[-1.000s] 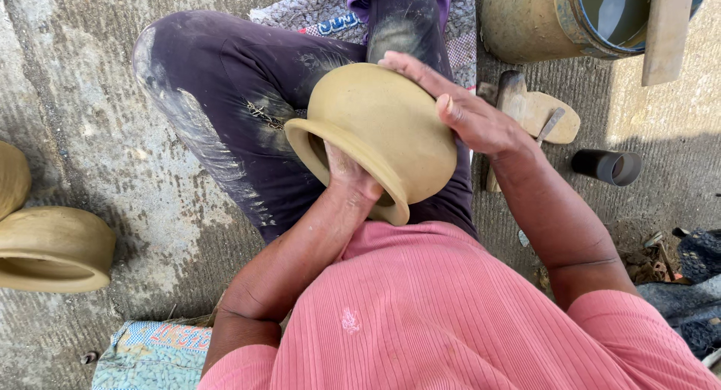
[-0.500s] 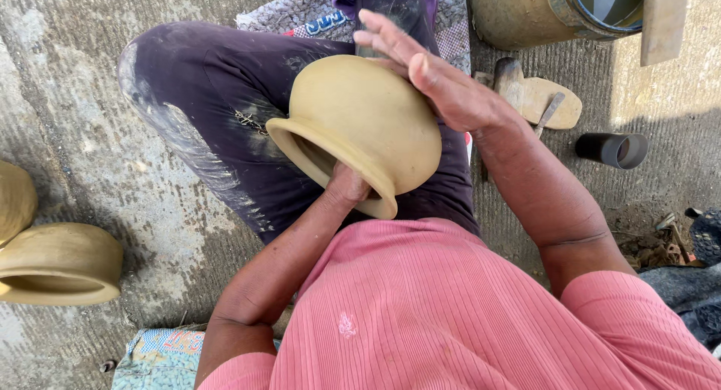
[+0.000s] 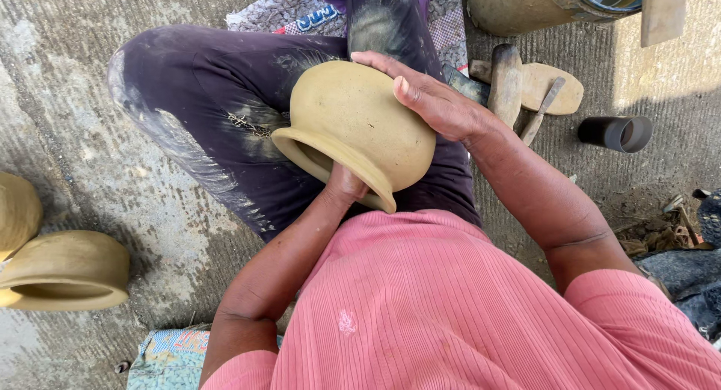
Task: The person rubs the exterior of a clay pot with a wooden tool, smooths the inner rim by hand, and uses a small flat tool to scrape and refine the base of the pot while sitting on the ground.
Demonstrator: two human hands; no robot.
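An unfired tan clay pot (image 3: 353,123) with a flared rim rests tilted on my lap, its mouth turned toward me. My left hand (image 3: 344,185) reaches into the mouth, so its fingers are hidden inside. My right hand (image 3: 432,97) lies flat on the pot's rounded outer wall, fingers stretched out and pressing the clay. I sit cross-legged in dark, clay-smeared trousers and a pink shirt.
Two more clay pots (image 3: 64,270) lie on the concrete floor at the left. Wooden paddles (image 3: 537,86) and a small dark cylinder (image 3: 616,133) lie at the right. A large clay-coated vessel (image 3: 526,5) stands at the top right. A patterned cloth (image 3: 169,358) is under me.
My right hand lifted off the pot's wall and came back down flat on it. The pot stays on my lap with the left hand inside.
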